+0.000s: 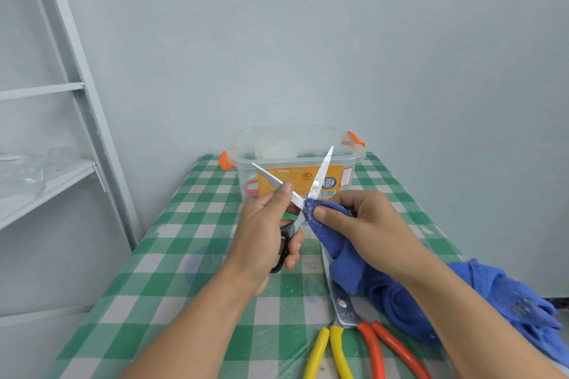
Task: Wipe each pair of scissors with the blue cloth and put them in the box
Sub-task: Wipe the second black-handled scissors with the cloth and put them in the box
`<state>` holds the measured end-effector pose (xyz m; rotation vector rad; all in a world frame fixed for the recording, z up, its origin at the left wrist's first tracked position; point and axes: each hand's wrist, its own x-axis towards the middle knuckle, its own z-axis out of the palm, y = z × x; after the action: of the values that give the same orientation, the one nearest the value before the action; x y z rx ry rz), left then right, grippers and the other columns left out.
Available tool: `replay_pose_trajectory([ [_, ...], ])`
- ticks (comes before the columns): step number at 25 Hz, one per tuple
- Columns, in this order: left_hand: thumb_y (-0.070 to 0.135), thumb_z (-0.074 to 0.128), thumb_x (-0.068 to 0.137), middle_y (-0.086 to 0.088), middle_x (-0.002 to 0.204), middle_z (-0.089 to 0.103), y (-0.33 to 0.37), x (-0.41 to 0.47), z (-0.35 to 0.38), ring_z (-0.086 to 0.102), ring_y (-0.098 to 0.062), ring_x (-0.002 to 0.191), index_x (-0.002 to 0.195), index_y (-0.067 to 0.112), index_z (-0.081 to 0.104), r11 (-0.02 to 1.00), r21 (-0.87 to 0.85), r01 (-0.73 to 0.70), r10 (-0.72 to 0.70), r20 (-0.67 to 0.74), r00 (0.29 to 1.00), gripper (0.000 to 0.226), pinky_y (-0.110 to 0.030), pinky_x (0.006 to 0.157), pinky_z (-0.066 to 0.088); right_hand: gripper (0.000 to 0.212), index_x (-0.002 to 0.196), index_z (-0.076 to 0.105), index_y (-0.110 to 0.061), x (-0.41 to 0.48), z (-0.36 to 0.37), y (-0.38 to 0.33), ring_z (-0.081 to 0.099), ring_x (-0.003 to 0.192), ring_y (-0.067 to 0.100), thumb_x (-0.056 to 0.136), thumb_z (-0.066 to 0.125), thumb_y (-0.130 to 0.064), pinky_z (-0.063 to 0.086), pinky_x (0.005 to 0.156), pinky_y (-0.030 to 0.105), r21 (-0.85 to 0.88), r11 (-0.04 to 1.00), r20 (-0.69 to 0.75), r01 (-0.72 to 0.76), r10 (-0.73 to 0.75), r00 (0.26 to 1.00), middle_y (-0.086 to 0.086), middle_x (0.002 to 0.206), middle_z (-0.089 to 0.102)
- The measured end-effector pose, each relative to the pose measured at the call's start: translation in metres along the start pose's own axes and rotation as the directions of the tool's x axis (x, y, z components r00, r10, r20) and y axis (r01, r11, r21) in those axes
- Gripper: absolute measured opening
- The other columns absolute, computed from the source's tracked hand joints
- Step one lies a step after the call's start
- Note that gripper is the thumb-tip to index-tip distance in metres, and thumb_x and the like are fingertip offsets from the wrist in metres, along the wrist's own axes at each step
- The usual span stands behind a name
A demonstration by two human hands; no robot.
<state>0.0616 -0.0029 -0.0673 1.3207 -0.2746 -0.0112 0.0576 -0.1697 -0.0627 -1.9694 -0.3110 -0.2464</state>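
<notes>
My left hand [264, 231] grips the black handles of a pair of scissors [320, 175], whose two steel blades are spread wide and point up toward the box. My right hand [363, 224] pinches the blue cloth [348, 268] against the pivot where the blades cross. The rest of the cloth trails down to the table at the right. Behind the blades stands the clear plastic box [295, 140] with orange latches and an orange label. Something red shows through its wall.
Two more pairs of scissors lie near the front edge: one with orange handles [378, 344], one with yellow handles [326, 351]. The table wears a green checked cloth [172, 268]. A white shelf unit [46, 181] stands at the left, a wall behind.
</notes>
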Motion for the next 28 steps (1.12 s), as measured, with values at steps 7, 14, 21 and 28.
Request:
replay_pose_trajectory([
  [7,0.046,0.052,0.099,-0.010,0.064,0.042,-0.003,0.000,-0.001,0.036,-0.019,0.041,0.087,0.012,0.056,0.999,0.022,0.044,-0.044,0.010,0.999,0.037,-0.022,0.037,0.029,0.035,0.077,0.064,0.000,0.000,0.003,-0.002,0.043,0.059,0.015,0.092,0.070,-0.031,0.035,0.062,0.032,-0.023,0.999,-0.035,-0.027,0.027,0.999,0.007,0.065,0.051],
  [14,0.049,0.051,0.098,-0.008,0.061,0.045,-0.004,-0.001,0.002,0.034,-0.020,0.043,0.061,0.030,0.065,0.999,0.006,0.047,-0.047,0.022,0.999,0.043,-0.022,0.038,0.028,0.058,0.073,0.060,0.005,0.001,0.002,0.000,0.037,0.053,0.016,0.081,0.075,-0.051,0.031,0.054,0.032,-0.093,0.996,-0.072,0.015,-0.022,0.997,0.008,0.059,0.044],
  [21,0.054,0.049,0.097,-0.015,0.091,0.051,-0.005,0.003,-0.003,0.036,-0.019,0.046,0.104,0.000,0.058,0.997,-0.019,0.069,-0.069,0.019,0.997,0.056,-0.022,0.037,0.030,0.019,0.080,0.070,-0.001,-0.001,0.001,0.000,0.052,0.061,0.013,0.093,0.070,-0.015,0.042,0.064,0.027,0.083,0.993,0.008,-0.085,0.084,0.996,0.006,0.067,0.061],
  [28,0.051,0.050,0.097,-0.006,0.062,0.039,-0.005,-0.002,0.005,0.034,-0.019,0.044,0.062,0.034,0.067,0.999,0.001,0.034,-0.034,0.066,0.997,0.043,-0.023,0.038,0.028,0.065,0.063,0.050,-0.007,0.001,0.010,0.001,0.036,0.051,0.013,0.074,0.074,-0.066,0.031,0.056,0.034,-0.195,0.978,-0.132,-0.066,0.041,0.990,-0.008,0.051,0.038],
])
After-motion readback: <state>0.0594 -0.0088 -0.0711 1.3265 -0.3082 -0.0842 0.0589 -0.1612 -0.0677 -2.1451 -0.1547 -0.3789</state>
